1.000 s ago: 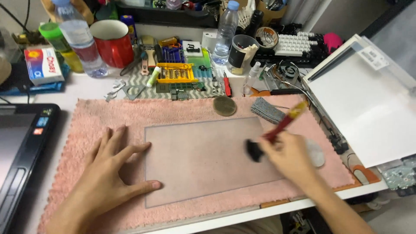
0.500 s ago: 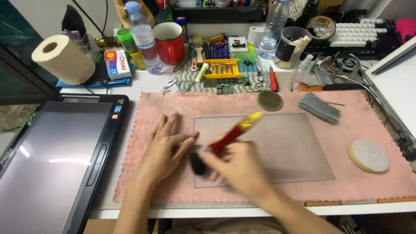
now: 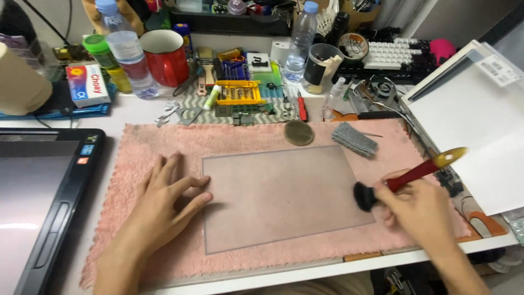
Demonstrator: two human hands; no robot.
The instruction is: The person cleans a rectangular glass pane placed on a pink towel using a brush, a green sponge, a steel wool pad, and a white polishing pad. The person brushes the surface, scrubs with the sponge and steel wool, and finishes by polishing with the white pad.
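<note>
A thin rectangular translucent sheet (image 3: 284, 194) lies flat on a pink fluffy towel (image 3: 164, 145). My left hand (image 3: 166, 202) rests spread on the towel, its fingertips touching the sheet's left edge. My right hand (image 3: 420, 210) grips a small brush (image 3: 406, 177) with a red handle and gold end. The brush's black bristles touch the sheet's right edge.
A dark laptop (image 3: 38, 202) lies at the left, a white panel (image 3: 475, 120) at the right. Behind the towel stand a red mug (image 3: 164, 54), two water bottles (image 3: 128, 49), a yellow screwdriver-bit tray (image 3: 237, 93), a grey cloth pad (image 3: 355, 139), a round disc (image 3: 298, 132) and a keyboard (image 3: 390, 54).
My right hand has swept the brush from the sheet's left part to its right edge. The view swung back right. My left hand still presses by the sheet's left edge.
</note>
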